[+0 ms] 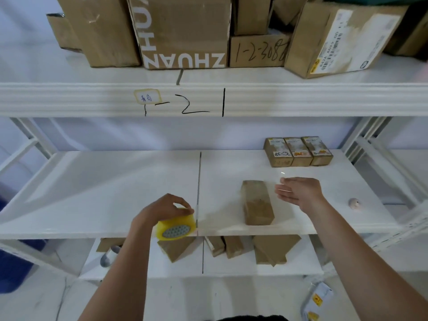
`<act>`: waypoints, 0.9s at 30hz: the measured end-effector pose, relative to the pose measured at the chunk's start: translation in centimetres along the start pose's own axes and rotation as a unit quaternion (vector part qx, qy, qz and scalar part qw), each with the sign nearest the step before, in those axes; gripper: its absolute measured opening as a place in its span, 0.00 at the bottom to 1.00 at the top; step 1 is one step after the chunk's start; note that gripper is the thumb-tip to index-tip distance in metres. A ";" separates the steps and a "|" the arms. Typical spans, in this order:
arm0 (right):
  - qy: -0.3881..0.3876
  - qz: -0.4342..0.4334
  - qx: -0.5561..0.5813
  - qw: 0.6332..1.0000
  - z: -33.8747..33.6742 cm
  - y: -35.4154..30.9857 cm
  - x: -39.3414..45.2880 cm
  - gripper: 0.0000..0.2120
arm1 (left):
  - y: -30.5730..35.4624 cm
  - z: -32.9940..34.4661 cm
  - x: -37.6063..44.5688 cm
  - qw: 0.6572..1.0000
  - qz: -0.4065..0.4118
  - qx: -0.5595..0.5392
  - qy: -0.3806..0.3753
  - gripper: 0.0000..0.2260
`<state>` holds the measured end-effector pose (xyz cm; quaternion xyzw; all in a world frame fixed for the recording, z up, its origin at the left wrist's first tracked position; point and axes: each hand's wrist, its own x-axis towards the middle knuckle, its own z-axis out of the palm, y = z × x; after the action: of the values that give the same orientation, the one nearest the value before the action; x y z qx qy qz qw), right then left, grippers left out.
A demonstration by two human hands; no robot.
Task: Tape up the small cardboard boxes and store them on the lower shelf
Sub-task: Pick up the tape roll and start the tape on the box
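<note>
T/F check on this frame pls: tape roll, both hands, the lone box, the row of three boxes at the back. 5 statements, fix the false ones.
1. The left hand grips the yellow tape roll. True.
2. The right hand holds the lone small box. False: its fingers are straight and it hangs just to the right of the box, holding nothing.
3. Three small boxes stand side by side at the back right of the middle shelf. True.
4. The lone small box lies on the left of the shelf's centre seam. False: it lies on the right of the seam.
5. The tape roll sits flat on the upper shelf. False: it is held at the front edge of the middle shelf.
</note>
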<state>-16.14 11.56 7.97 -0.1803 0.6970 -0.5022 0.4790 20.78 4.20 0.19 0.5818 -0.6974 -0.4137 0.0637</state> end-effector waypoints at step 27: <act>0.004 0.093 0.047 0.995 -3.8 6.5 9.2 0.09 | 7.6 -1.0 6.4 0.965 -0.109 0.238 0.025 0.18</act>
<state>-22.25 9.63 -2.03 -0.0902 0.6884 -0.4878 0.5292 13.56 -1.99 3.31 0.6629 -0.7063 -0.2253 -0.1048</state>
